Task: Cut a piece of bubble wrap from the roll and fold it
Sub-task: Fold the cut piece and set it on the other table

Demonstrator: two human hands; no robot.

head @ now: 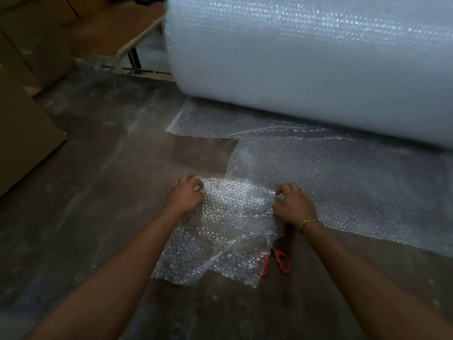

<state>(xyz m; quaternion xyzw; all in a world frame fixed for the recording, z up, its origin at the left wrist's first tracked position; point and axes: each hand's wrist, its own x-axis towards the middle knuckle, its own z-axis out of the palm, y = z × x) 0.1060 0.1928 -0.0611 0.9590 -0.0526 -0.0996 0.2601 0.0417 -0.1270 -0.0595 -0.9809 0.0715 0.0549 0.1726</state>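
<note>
On the floor [85, 192], left hand [186, 196] and right hand [294, 204] pinch a crinkled, glinting bubble wrap piece [220, 231]

Cut piece [220, 231] lies before the roll [306, 57], partly over scissors [282, 260].

No text, label, brand, number or sign can be read anywhere in the view. The roll [306, 57], the cut piece [220, 229], the scissors [282, 260] and the boxes [24, 94] show no legible marking.
</note>
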